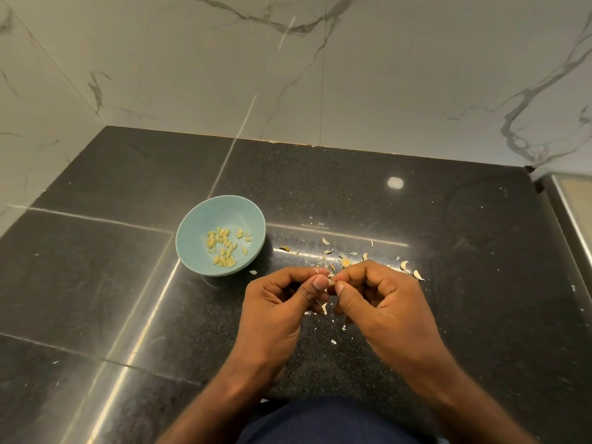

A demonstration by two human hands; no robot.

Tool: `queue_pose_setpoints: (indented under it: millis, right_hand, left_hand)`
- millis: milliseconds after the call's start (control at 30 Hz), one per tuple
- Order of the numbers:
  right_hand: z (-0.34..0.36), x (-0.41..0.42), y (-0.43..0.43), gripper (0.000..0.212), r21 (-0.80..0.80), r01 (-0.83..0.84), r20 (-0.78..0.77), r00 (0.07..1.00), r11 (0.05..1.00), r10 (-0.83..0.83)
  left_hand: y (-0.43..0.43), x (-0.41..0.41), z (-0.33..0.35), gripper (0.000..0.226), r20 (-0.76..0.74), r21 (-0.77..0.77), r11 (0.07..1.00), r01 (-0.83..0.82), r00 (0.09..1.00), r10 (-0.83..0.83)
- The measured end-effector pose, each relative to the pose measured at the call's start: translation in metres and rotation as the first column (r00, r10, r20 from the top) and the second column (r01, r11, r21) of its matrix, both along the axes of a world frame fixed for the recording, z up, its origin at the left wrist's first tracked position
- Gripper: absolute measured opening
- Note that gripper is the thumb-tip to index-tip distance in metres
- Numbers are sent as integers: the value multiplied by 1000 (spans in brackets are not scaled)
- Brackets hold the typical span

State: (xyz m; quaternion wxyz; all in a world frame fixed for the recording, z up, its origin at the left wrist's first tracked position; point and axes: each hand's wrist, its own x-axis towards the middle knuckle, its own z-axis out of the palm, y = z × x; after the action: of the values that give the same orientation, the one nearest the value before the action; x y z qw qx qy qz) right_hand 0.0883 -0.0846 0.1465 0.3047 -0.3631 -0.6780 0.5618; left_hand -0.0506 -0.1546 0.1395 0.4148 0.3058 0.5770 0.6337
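Wall (416, 75): glossy white marble-look tiles with grey veins. Table (448, 219): polished black speckled stone in flat slabs, thin seams, strong glare streaks. Left hand (282, 306) and right hand (381, 299) meet above the table's near middle, fingers curled, each thumb and forefinger pinching the same small pale seed (331, 282) between the tips. Bowl (192, 219): round, shallow, matte pale blue, on the table just left of and behind the hands, not touching them. Inside it lies a loose cluster of smooth yellowish oval kernels (224, 248). Shell bits (346, 259): thin, curved, off-white flakes scattered on the table behind and under the hands.
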Motion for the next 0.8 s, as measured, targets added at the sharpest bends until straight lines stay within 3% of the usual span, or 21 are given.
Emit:
queue_pose_setpoints:
  millis: [200, 433, 633, 700, 800]
  right_hand:
    - [-3, -1, 5, 9, -191, -15, -81, 997, 982, -1]
    - [-3, 0, 7, 20, -54, -36, -67, 997, 998, 33]
    - [1, 2, 5, 7, 111, -31, -54, 998, 993, 37]
    - [-1, 2, 4, 13, 140, -15, -48, 999, 990, 22]
    - [-4, 0, 4, 11, 103, 7, -55, 998, 995, -2]
  left_hand:
    - [1, 0, 4, 21, 47, 8, 1000, 0, 999, -1]
    - [2, 2, 5, 20, 133, -21, 1000, 11, 991, -8]
    - [2, 2, 3, 21, 0, -34, 999, 13, 1000, -13]
    - [2, 2, 4, 22, -35, -37, 999, 24, 999, -26]
    - [3, 2, 4, 23, 22, -40, 999, 35, 999, -34]
